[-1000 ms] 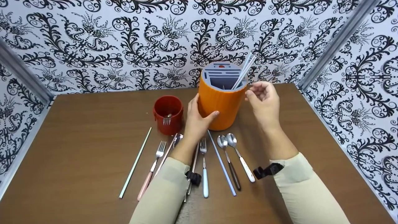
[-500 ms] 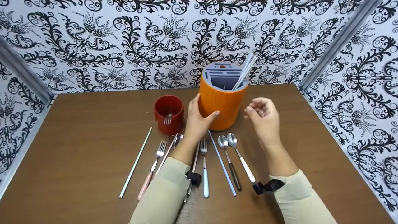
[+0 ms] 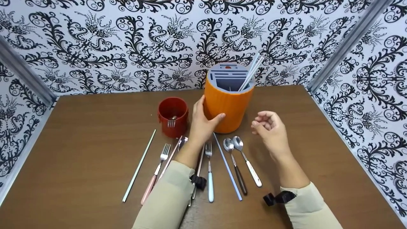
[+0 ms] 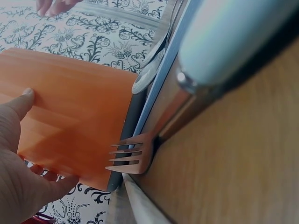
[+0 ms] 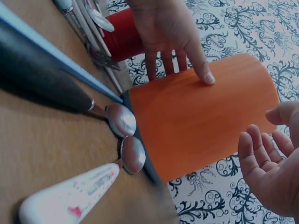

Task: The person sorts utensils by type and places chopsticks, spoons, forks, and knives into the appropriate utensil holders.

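An orange utensil holder (image 3: 227, 109) with a grey slotted top stands upright at the back of the table. My left hand (image 3: 203, 124) steadies it, thumb across the front and fingers around its left side. Two pale chopsticks (image 3: 251, 74) lean out of its large front slot. To the right of the holder, my right hand (image 3: 272, 132) hovers apart from it, fingers loosely bent and nothing held. Nearest to that hand lie a spoon with a white handle (image 3: 253, 173) and a spoon with a dark handle (image 3: 240, 179).
Left of the holder stands a red cup (image 3: 173, 117) with a fork (image 3: 171, 122) inside. In front lie a green chopstick (image 3: 140, 165), a pink-handled fork (image 3: 149, 187), a light-blue-handled fork (image 3: 210, 186) and a blue chopstick (image 3: 227, 167). My left forearm partly covers more cutlery. Patterned walls border the table.
My right hand has come down from beside the holder's rim toward the table, staying to its right. The left hand and the holder have stayed in place.
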Available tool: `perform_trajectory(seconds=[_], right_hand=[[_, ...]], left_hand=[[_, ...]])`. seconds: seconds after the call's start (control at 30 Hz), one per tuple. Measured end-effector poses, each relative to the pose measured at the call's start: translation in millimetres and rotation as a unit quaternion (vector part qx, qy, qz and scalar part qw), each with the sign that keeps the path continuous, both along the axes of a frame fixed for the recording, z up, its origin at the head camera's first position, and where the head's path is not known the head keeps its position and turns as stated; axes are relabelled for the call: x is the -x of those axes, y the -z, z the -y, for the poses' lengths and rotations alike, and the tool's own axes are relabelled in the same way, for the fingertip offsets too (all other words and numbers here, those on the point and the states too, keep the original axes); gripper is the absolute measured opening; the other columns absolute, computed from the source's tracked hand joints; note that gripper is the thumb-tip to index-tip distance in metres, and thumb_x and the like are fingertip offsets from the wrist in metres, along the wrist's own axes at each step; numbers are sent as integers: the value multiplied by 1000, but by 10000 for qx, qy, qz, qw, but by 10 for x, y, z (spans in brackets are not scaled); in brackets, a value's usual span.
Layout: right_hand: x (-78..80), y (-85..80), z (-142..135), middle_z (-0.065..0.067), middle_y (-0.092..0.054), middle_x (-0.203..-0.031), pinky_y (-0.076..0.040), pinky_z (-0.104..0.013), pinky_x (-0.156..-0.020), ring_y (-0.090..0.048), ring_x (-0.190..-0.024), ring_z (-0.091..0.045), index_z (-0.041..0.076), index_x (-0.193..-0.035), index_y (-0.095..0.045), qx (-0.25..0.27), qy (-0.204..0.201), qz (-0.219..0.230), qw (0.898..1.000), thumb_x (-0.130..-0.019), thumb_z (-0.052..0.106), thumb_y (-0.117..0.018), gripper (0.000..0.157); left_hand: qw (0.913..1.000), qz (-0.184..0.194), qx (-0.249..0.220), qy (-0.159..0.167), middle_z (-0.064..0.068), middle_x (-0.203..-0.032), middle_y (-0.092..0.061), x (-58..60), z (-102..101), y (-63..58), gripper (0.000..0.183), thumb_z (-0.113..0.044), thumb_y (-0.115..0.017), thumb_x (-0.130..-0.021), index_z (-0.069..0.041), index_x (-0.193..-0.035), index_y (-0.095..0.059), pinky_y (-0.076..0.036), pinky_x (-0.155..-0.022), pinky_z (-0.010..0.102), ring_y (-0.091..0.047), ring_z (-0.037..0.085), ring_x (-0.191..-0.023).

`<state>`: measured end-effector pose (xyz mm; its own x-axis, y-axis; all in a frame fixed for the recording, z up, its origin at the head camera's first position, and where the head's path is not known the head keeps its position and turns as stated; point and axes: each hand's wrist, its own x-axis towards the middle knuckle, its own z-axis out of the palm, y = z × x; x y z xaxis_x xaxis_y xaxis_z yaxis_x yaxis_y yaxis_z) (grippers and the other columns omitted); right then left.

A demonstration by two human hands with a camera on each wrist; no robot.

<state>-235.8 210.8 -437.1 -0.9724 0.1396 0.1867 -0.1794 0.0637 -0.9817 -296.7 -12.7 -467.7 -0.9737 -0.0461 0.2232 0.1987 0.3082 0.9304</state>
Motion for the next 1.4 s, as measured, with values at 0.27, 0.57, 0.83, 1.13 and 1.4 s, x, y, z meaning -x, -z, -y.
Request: perform_trajectory(seconds=[0.27,0.57,0.83,1.13,1.4], right_hand=[[4,61,-105,-13,-59,-114,-62,-28,-77,-69,-95,-15,1,-132,-53,-895,-545,549,9930,-97,-1,-64,37],[-33,67,-129,-22,-62,-126,-58,-30,-84,-66,-100,-22,3,-139,-53,-2584,-1062,882,9561,-96,16,-73,50],[-54,98,-162,-18,-65,-123,-54,-40,-88,-65,-106,-29,2,-135,-53,-3716,-1274,1172,9121,-96,23,-73,49],[-78,130,-165,-10,-62,-104,-51,-33,-75,-60,-86,-20,3,-120,-54,-4153,-1624,1437,8835,-95,22,-74,36],[-85,237,-114,-6,-63,-95,-51,-31,-70,-59,-79,-17,5,-110,-61,-4504,-1764,1542,8616,-92,19,-75,28]], left_hand=[[9999,-81,-52,38,12,-161,-40,5,30,38,96,-35,-86,-86,-11,-162,-32,-31,-128,40,-42,26,-148],[10000,-42,-62,30,12,-162,-39,-11,16,36,96,-36,-86,-86,-12,-162,-32,-31,-128,41,-42,26,-148],[10000,-15,-50,43,12,-162,-39,-6,24,17,96,-36,-86,-86,-13,-162,-32,-31,-128,41,-42,26,-148],[10000,-45,-35,18,12,-161,-40,5,17,18,97,-36,-86,-85,-12,-162,-32,-31,-128,40,-42,25,-148],[9998,-152,-69,51,13,-160,-41,13,-7,17,97,-34,-87,-84,-11,-161,-33,-32,-127,40,-43,26,-147]])
